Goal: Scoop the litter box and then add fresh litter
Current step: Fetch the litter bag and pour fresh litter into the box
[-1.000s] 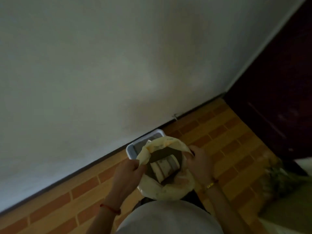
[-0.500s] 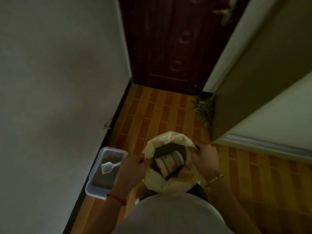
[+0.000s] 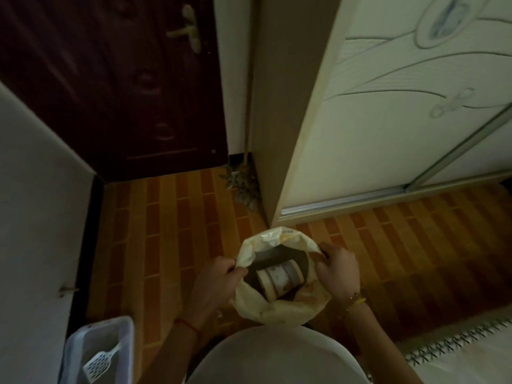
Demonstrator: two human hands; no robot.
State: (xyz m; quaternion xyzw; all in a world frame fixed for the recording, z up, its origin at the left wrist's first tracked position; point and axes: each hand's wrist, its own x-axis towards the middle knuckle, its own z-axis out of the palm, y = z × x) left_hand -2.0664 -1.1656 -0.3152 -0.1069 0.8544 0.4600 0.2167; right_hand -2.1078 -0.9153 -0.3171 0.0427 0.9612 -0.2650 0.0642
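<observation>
Left hand [image 3: 219, 275], right hand [image 3: 336, 268] pinch bag [image 3: 266, 309] rim.

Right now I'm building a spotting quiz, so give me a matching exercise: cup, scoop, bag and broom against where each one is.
Things:
1 cup
2 scoop
3 bag
4 broom

Places:
a in the corner beside the dark door
b gripped at its rim by left hand and right hand
c lying in the litter box
d lying on the litter inside the bag

Pairs: 1-d, 2-c, 3-b, 4-a
</observation>
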